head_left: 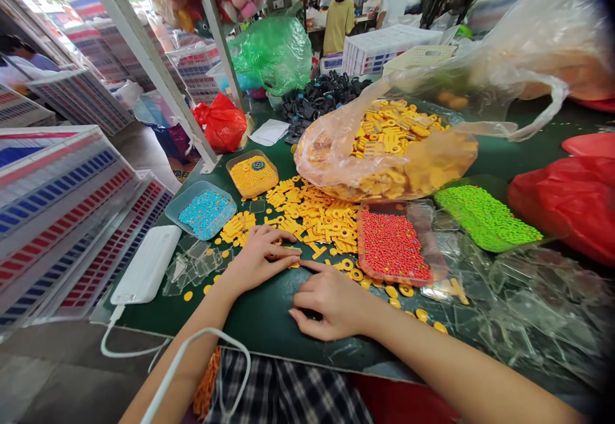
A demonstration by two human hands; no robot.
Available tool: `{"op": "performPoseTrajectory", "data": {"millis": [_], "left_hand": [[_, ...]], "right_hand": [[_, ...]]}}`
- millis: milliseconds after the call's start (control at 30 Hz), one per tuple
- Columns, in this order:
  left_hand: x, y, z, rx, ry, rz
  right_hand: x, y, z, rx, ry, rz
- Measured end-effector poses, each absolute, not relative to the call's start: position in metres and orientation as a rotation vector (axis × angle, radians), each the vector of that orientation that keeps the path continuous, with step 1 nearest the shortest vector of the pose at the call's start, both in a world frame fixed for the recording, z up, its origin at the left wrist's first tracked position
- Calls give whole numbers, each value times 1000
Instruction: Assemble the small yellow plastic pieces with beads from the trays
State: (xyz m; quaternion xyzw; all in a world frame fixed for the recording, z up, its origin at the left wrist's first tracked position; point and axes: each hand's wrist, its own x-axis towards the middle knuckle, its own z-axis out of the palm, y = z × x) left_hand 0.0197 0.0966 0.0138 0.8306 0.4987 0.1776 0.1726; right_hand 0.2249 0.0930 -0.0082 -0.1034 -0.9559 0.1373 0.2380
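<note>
My left hand (263, 256) rests low over the green table, thumb and fingers closed around a small yellow plastic piece (294, 254) that they partly cover. Beside it, my right hand (329, 302) has its index finger stretched to the piece's end. Its other fingers are bent, the thumb stands apart, and I see nothing in its grasp. Just beyond both hands spreads a heap of yellow plastic pieces (321, 216), some with rings. A tray of red beads (394, 244) lies right of the heap. Loose yellow discs (391, 291) are scattered nearby.
Blue beads (204, 212) and yellow beads (254, 174) fill trays at left; green beads (487, 216) lie at right. A plastic bag of yellow pieces (384, 168) stands behind. Clear plastic pieces (528, 296) cover the right side. A white power bank (147, 264) trails a cable (192, 337) across my left forearm.
</note>
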Motion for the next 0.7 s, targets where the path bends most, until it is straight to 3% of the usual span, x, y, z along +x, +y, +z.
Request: {"op": "performPoseTrajectory", "data": {"millis": [167, 400, 700], "left_hand": [[19, 94, 13, 2363, 1379, 501], [21, 105, 23, 2251, 1477, 914], [47, 123, 38, 2398, 1253, 648]], "right_hand": [[225, 93, -9, -284, -2635, 374], [226, 93, -3, -242, -2647, 255], [221, 91, -8, -200, -2552, 94]]}}
